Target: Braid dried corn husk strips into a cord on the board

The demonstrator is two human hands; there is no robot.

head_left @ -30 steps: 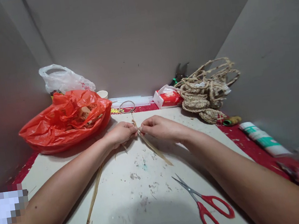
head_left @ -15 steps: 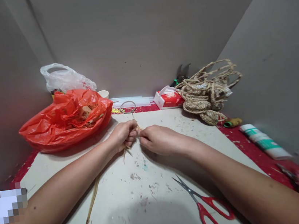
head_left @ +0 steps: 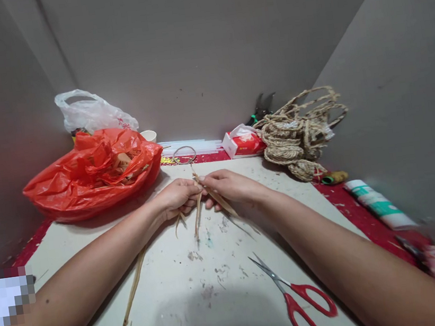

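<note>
My left hand (head_left: 179, 196) is closed, pinching tan dried plant-fibre strips (head_left: 198, 219) that hang below the fingers. My right hand (head_left: 228, 185) meets it and grips another fibre strip (head_left: 222, 202), whose ends trail down under the palm. Just beyond the fingertips the strips come together at a small knot-like bundle, and a thin wire loop (head_left: 184, 155) rises behind it; how they join is too small to tell. Under my left forearm lies a longer tan strip (head_left: 134, 291), partly hidden. Red-handled scissors (head_left: 294, 289) rest slightly spread on the white board near my right forearm.
The white board (head_left: 174, 318) lies on a red cloth. A red plastic bag (head_left: 91, 174) with dry husks stands left, a paper cup (head_left: 149, 136) behind it. Back right are a tissue pack (head_left: 245, 142), coiled rope (head_left: 290, 137) and pliers; a green-white roll (head_left: 379, 205) lies right.
My hands have turned and the fingers have opened out somewhat, so strips now hang visibly between and below them. The right hand has shifted slightly up. The scissors stay put.
</note>
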